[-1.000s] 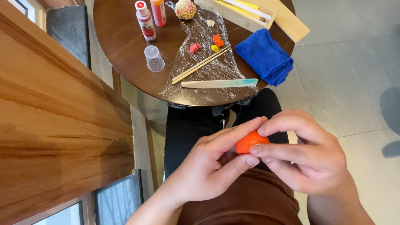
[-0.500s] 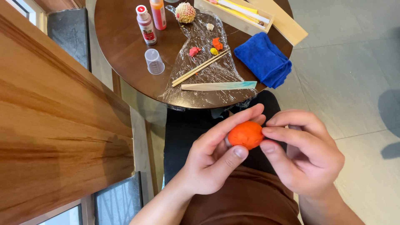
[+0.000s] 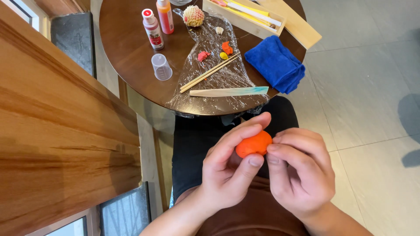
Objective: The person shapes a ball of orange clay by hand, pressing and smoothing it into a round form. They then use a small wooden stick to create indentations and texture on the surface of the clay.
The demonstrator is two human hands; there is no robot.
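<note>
An orange lump of clay is held over my lap, just below the round table's near edge. My left hand grips it with the thumb underneath and the fingers curled over the top. My right hand presses its thumb and fingertips against the lump's right side. Both hands are closed around the clay, which shows between them as a rounded ball.
The round dark wooden table carries plastic wrap with small clay bits, wooden sticks, a flat wooden spatula, two paint bottles, a clear cup, a blue cloth, a wooden box and a spiky clay ball. A wooden ledge runs along the left.
The clay has been turned and shows more between my fingers. My left thumb has moved under it, and both hands have shifted slightly.
</note>
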